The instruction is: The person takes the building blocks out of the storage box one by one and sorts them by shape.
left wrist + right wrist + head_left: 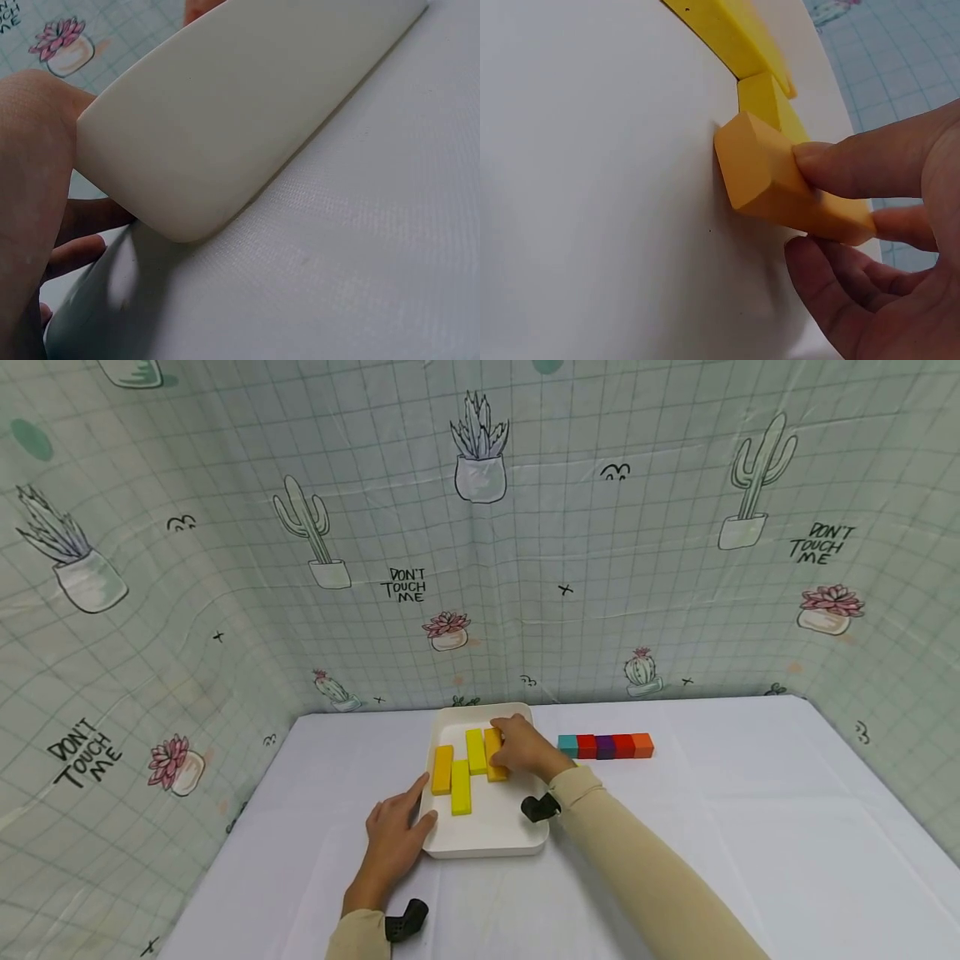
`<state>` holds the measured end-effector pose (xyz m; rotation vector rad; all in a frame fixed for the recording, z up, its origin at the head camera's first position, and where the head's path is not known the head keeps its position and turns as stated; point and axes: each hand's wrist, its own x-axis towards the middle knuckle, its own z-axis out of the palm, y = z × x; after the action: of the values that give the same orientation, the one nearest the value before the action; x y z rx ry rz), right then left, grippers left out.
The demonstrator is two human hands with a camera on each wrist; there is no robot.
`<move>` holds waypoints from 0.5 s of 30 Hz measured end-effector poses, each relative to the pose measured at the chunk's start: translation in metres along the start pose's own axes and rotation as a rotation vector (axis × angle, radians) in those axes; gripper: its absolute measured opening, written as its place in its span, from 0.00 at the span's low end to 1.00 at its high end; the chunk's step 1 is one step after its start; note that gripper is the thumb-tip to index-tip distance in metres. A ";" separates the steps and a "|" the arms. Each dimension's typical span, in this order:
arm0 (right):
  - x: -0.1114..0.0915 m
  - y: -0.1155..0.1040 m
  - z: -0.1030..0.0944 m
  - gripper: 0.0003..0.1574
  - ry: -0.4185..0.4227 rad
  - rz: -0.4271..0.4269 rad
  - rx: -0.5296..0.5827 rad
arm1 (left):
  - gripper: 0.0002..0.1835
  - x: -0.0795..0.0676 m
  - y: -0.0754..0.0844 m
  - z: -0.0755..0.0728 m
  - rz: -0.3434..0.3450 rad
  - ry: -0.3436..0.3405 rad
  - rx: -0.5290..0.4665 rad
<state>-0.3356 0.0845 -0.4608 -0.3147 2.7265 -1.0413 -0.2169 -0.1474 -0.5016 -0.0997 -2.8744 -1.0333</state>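
While my left hand [393, 833] rests, fingers spread, against the side of the white tray [491, 835], my right hand [527, 748] pinches an orange block [744, 166] in its far half. To the left, also inside, lie two yellow blocks [461, 788] and, leftmost, a yellow-orange block [442, 770]. The one I pinch is a plain oblong with flat faces.

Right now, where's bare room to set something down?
Bare: the near end of the tray, short of the long blocks; the table right of the cube row. Crowded: around the blocks, where the right hand grips one.
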 end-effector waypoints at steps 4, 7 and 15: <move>-0.001 0.002 0.000 0.45 0.002 -0.007 -0.009 | 0.33 0.000 0.002 0.000 0.001 -0.010 -0.004; -0.001 0.002 0.000 0.44 0.012 -0.016 0.001 | 0.33 0.000 0.003 -0.001 0.002 -0.014 -0.007; -0.002 0.007 0.000 0.40 0.016 -0.052 0.045 | 0.33 -0.001 0.004 -0.002 0.008 -0.011 -0.013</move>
<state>-0.3348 0.0897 -0.4651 -0.3741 2.7182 -1.1217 -0.2152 -0.1459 -0.4976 -0.1175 -2.8747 -1.0535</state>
